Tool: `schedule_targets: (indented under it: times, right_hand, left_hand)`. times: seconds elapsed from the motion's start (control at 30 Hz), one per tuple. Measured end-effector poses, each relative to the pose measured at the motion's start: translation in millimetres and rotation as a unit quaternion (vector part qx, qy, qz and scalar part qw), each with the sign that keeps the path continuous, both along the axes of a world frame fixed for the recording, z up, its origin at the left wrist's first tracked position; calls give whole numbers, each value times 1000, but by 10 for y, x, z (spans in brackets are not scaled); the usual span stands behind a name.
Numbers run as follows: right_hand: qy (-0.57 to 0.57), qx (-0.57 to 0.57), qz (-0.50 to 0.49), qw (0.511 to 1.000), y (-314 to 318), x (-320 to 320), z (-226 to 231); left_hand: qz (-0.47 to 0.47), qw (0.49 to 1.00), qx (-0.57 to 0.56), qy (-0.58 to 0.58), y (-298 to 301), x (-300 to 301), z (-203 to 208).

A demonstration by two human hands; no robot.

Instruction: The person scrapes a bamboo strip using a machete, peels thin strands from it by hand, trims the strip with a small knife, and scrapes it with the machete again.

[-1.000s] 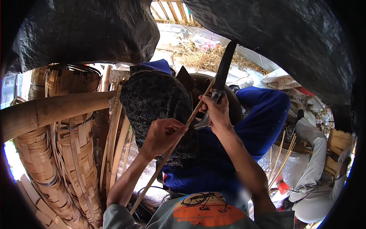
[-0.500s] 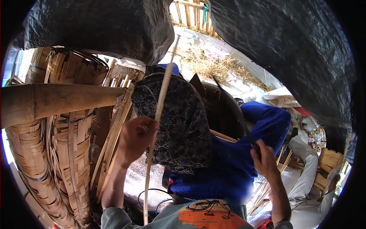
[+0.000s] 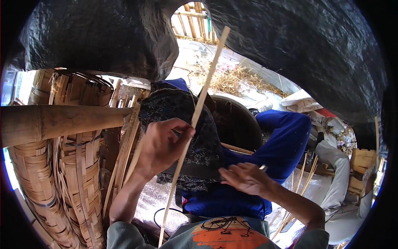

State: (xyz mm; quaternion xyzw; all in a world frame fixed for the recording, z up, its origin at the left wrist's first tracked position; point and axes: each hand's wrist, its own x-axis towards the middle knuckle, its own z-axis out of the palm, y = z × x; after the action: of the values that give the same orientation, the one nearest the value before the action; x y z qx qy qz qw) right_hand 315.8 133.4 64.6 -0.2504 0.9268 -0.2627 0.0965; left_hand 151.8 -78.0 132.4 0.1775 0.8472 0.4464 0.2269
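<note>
Shifted inward since the previous frame: my right hand (image 3: 246, 178), curled round the knife (image 3: 202, 172), blade across the patterned cloth (image 3: 209, 145). My left hand (image 3: 166, 145) pinches the pale strip (image 3: 203, 97), which slants above the cloth.

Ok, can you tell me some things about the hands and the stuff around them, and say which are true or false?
1. The left hand pinches a long, thin strip. True.
2. The right hand is flat and empty. False: its fingers are curled around a knife.
3. A dark patterned cloth lies over the person's lap. True.
4. The trousers are bright yellow. False: the trousers are blue.
5. The tall woven baskets are left of the hands. True.
</note>
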Motion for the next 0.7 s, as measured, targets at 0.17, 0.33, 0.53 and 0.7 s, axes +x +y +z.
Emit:
schedule_targets:
  times: [0.17,0.33,0.53,0.7]
  right_hand:
    - [-54,14,38,998,-221,-51,-34]
    - [-34,-52,7,998,-134,17,-57]
    - [-12,-61,-14,998,-178,16,-64]
    - [51,-145,-82,985,-103,-271,63]
  left_hand:
    - [-37,998,36,-28,170,185,-329]
    - [-43,997,57,-11,161,277,-537]
    - [-18,997,70,3,180,319,-685]
    - [20,989,112,99,213,385,-797]
